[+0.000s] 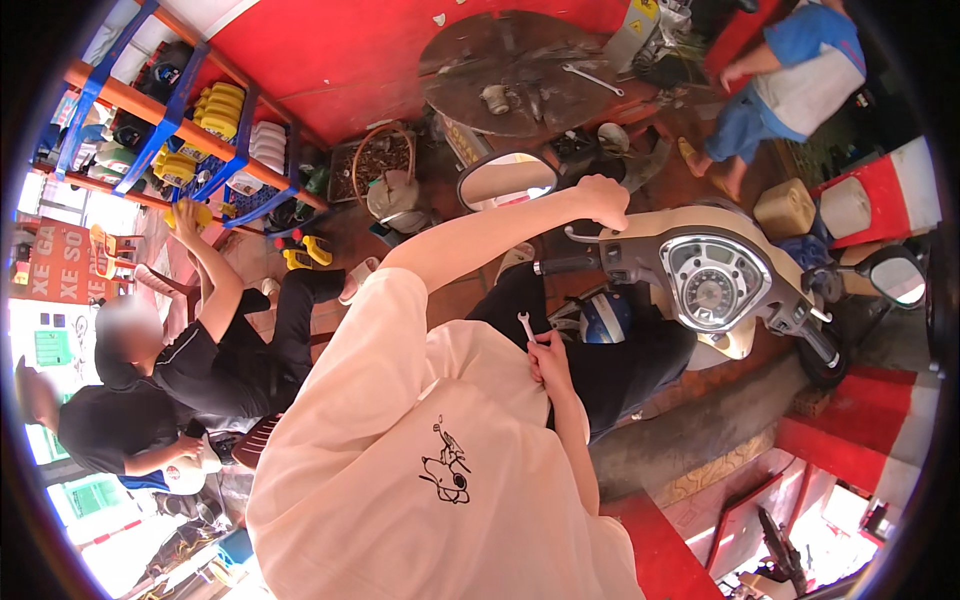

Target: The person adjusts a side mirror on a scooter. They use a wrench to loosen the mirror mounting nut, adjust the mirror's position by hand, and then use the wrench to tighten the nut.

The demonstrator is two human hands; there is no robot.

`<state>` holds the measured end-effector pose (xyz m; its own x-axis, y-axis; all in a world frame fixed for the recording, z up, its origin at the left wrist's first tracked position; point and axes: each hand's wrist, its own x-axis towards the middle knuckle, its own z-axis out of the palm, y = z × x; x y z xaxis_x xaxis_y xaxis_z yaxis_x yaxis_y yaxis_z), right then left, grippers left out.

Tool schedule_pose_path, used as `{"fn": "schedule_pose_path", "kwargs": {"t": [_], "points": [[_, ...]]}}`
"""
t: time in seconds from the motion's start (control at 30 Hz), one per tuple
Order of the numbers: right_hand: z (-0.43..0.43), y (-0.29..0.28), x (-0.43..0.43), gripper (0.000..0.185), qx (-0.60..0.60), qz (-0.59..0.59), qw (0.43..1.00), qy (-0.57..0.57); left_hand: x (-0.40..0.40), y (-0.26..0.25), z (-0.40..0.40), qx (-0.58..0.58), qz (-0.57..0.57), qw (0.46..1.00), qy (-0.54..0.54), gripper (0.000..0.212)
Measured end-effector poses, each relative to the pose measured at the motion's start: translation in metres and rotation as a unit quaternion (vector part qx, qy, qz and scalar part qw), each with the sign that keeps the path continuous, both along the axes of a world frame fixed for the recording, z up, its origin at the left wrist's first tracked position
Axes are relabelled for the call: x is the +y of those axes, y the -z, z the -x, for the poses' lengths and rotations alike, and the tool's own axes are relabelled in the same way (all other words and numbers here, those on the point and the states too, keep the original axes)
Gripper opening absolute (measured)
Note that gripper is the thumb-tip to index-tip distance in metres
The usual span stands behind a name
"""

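Note:
My right hand [551,364] holds a steel wrench [525,324] upright in front of my lap. Its open jaw shows above the fingers, while the lower end is hidden in the hand. Stretched forward, my left hand [606,201] is curled at the left front edge of a beige motor scooter [667,223], near the left mirror [508,182]. Whether those fingers grip the mirror stem cannot be seen. The left handlebar grip [568,265] lies below that forearm, and the round speedometer [709,294] is to its right. A blue and white helmet [602,318] sits under the handlebar.
A round dark table [465,75] ahead bears another wrench [592,79] and a cup [495,99]. Shelves [150,105] of oil bottles stand at left. Two seated people [217,367] are left; one person [806,82] stands far right. Jerrycans [784,208] sit beyond the scooter.

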<state>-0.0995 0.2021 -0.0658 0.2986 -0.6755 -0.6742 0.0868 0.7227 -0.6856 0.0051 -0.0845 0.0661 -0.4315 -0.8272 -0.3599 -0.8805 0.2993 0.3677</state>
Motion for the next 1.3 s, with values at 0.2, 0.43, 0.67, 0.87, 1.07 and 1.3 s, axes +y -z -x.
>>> {"fn": "schedule_pose_path", "kwargs": {"t": [0.2, 0.43, 0.67, 0.87, 1.07, 1.3], "points": [[0.000, -0.001, 0.002, 0.018, -0.003, 0.005, 1.000, 0.007, 0.004, -0.004, -0.002, 0.014, 0.046, 0.998, 0.039, 0.040], [0.024, -0.061, -0.009, 0.018, -0.001, 0.111, 0.994, -0.016, 0.006, -0.006, -0.008, -0.022, 0.054, 0.996, 0.061, 0.043], [0.077, -0.127, -0.030, 0.016, -0.004, 0.222, 0.974, 0.042, 0.012, -0.040, -0.039, -0.077, 0.089, 0.986, 0.120, 0.050], [0.080, -0.145, -0.070, 0.027, 0.104, 0.262, 0.955, 0.094, 0.012, -0.004, -0.068, 0.049, 0.267, 0.940, 0.204, 0.029], [0.063, -0.144, -0.133, 0.025, 0.328, 0.383, 0.862, 0.050, 0.026, -0.017, -0.054, 0.013, 0.236, 0.962, 0.138, 0.025], [0.063, -0.162, -0.165, 0.019, 0.425, 0.393, 0.815, -0.010, 0.025, -0.014, -0.055, 0.027, 0.260, 0.956, 0.135, 0.026]]}}
